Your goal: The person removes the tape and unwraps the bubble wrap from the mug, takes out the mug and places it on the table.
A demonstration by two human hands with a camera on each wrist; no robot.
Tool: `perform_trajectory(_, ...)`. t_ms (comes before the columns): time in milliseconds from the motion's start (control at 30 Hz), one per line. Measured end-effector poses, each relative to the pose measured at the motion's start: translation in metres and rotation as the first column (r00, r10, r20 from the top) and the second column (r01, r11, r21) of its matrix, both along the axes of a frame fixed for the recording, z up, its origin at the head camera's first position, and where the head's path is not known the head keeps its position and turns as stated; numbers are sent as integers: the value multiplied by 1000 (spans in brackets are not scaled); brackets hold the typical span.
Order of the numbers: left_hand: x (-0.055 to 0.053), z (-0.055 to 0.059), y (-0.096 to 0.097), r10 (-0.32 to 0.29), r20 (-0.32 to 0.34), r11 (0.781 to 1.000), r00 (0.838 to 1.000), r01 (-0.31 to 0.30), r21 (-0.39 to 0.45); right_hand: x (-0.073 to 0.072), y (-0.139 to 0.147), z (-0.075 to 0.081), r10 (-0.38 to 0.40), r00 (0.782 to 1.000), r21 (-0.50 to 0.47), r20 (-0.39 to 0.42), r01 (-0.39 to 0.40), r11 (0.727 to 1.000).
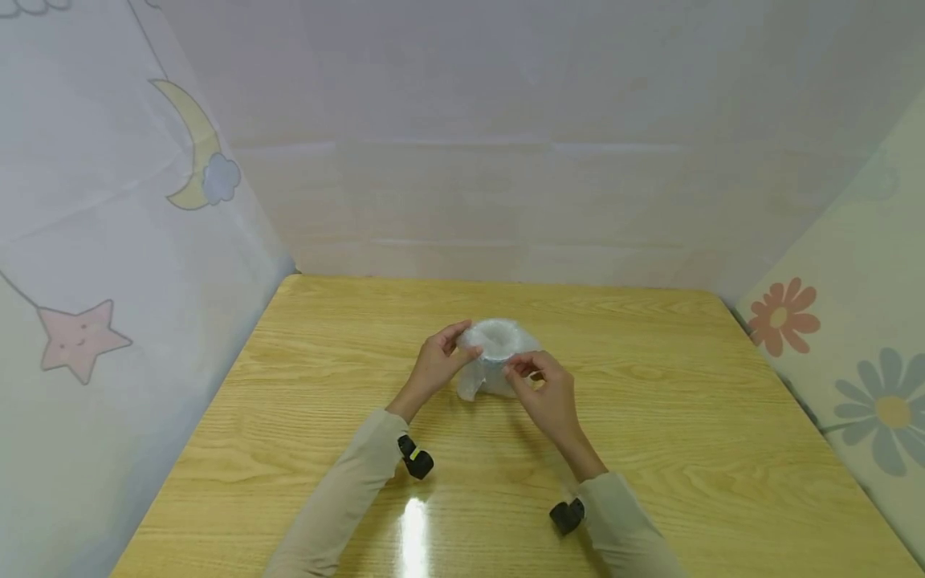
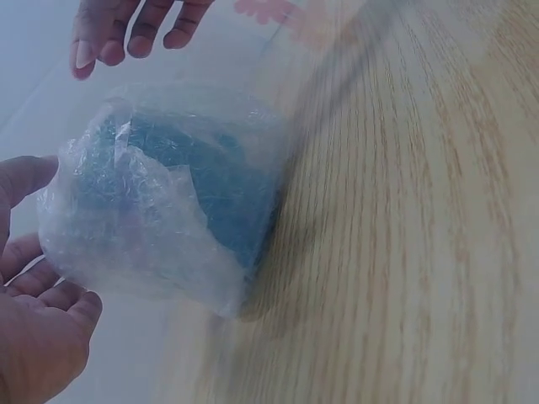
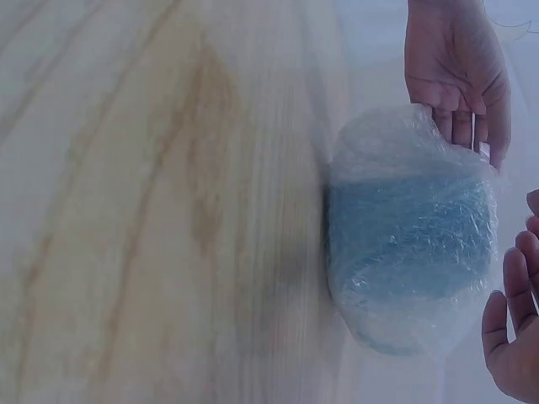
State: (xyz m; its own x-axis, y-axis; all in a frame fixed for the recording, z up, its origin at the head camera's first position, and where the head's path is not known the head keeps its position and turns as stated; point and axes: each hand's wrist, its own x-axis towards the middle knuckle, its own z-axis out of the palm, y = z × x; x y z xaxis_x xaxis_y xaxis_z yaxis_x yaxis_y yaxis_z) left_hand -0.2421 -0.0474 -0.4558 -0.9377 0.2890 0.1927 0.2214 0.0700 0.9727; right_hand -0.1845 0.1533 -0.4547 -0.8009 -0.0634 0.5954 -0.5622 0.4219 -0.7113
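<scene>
A bubble-wrapped object [image 1: 497, 341] stands on the table, with a round hollow at its top. Through the clear wrap its side looks blue-green [image 3: 404, 236]; what lies inside is hidden. My left hand [image 1: 437, 365] holds its upper left side, thumb at the rim and fingers behind. At the front of the rim, my right hand [image 1: 549, 395] brings thumb and index finger together in a pinch at the wrap's edge. Its other fingers [image 2: 143, 42] hang loosely curved beside the object in the left wrist view. A loose flap of bubble wrap [image 1: 468, 384] hangs at the front left.
The wooden table [image 1: 325, 345] reaches a pale back wall [image 1: 470, 193]. Printed side panels stand left and right, one with a moon [image 1: 195, 144], the other with flowers [image 1: 892, 411]. Small black cameras [image 1: 416, 459] sit on both wrists.
</scene>
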Motion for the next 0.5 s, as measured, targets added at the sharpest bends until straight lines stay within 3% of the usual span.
perform_trajectory(200,4,7,0,40,-85,990,996,-51,-132,-5,6,5,-53,999,-19,0,53,998)
perform_trajectory(500,5,16,-1,39,-262,936,964,-128,-329,-13,14,3,-67,998,22,-11,67,998)
